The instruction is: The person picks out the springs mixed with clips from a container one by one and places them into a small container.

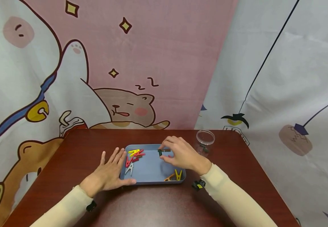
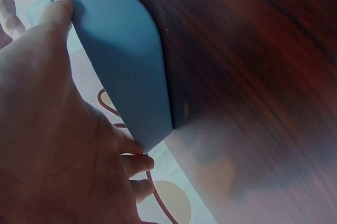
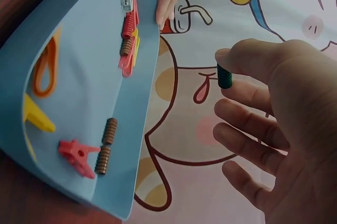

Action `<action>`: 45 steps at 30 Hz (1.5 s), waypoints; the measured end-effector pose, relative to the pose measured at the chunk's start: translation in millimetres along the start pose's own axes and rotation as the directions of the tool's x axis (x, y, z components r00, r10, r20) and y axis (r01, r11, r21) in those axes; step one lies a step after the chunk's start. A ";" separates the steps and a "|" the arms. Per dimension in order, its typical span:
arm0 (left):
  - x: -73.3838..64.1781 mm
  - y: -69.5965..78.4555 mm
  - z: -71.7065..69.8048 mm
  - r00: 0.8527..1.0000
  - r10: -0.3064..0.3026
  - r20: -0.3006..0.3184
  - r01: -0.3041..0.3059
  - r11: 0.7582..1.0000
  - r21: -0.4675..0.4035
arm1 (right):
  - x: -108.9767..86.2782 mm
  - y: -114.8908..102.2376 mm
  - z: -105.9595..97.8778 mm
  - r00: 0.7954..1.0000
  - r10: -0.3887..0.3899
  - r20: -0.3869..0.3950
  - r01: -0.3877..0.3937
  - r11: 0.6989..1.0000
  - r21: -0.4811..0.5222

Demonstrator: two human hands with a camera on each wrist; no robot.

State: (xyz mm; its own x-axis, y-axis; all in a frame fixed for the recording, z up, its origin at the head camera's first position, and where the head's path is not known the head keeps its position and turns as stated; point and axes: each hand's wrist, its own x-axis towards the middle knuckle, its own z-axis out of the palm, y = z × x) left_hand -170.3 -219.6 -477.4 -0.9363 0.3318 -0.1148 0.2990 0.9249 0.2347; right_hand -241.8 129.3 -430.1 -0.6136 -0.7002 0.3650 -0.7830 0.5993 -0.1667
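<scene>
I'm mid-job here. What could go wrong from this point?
The right grip pinches the green spring by its ends, so it might pop loose under a hard squeeze.

The clear jar looks close to that grip in the head view; a sideways swing could knock it over.

The left grip rests against the left edge of the tray; a push there might slide it and jostle the clips inside.
</scene>
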 end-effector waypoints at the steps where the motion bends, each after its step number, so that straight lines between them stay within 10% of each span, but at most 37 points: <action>1: 0.1 -0.1 0.2 1.000 0.002 0.000 -0.002 1.000 0.000 | -2.1 1.2 -0.4 1.000 0.006 -0.006 -0.006 1.000 0.004; 45: -0.5 0.3 -1.7 1.000 0.008 0.001 -0.008 1.000 -0.025 | -50.4 62.4 -40.9 0.954 0.253 -0.160 -0.245 0.967 0.070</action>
State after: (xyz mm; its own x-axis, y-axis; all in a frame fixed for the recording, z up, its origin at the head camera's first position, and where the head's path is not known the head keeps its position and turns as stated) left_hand -170.0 -219.8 -475.6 -0.9337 0.3394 -0.1142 0.3017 0.9173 0.2598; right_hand -255.5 217.9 -421.4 -0.7672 -0.4542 0.4530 -0.6143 0.7236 -0.3149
